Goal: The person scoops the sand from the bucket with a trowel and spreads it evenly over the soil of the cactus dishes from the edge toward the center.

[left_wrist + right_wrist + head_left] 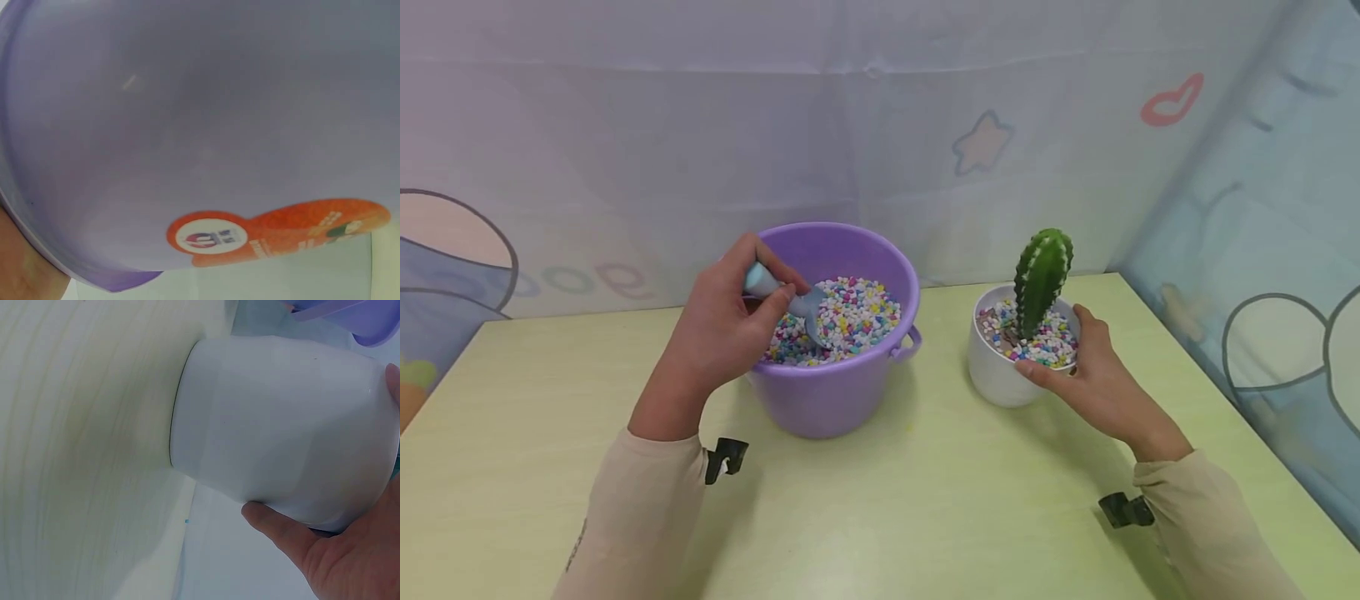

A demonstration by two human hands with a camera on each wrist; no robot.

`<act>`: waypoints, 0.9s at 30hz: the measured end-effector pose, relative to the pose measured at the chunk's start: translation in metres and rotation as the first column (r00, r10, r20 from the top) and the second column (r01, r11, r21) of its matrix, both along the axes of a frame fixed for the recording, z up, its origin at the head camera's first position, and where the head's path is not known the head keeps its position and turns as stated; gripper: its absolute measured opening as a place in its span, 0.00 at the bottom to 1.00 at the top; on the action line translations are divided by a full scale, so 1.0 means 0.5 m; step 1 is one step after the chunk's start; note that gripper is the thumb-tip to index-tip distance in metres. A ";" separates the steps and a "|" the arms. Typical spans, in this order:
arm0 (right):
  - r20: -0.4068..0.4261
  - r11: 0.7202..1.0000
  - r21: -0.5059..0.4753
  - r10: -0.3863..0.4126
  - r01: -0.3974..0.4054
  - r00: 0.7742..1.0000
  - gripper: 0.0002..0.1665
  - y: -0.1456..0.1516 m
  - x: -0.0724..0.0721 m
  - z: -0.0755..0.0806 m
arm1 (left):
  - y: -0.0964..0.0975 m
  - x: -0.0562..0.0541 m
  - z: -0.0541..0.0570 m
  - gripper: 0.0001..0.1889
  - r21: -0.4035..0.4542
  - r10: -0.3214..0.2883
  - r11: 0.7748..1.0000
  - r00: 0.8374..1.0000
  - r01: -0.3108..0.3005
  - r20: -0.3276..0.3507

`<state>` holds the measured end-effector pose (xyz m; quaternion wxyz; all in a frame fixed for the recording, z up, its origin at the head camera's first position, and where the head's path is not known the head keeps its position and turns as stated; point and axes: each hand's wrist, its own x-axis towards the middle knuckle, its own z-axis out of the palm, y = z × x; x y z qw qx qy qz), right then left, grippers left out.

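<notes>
In the head view my left hand (726, 312) grips the blue handle of a small shovel (808, 312) over the purple bucket (831, 400). The shovel's blade dips into many-coloured pebbles (861, 312) inside the bucket. To the right, my right hand (1093, 383) holds a white pot (1000, 379) by its side, thumb at the near rim and fingers round the far right. A green cactus (1043, 279) stands upright in the pot, with similar pebbles and a brown patch around its base. The bucket's outer wall (200, 137) fills most of the left wrist view, hiding the shovel.
Bucket and pot stand apart on a pale yellow-green table (865, 517), near its back edge. Behind them hangs a printed cloth (700, 150), and another printed panel (1292, 250) runs along the right. A small loop handle (907, 344) sticks out from the bucket toward the pot.
</notes>
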<state>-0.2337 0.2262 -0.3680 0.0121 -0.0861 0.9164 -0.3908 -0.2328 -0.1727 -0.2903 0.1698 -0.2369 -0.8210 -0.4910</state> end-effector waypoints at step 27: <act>0.006 1.000 0.004 -0.010 0.010 1.000 0.66 0.001 0.000 -0.001 | 0.001 0.001 -0.001 0.06 0.021 -0.004 1.000 1.000 0.004 0.003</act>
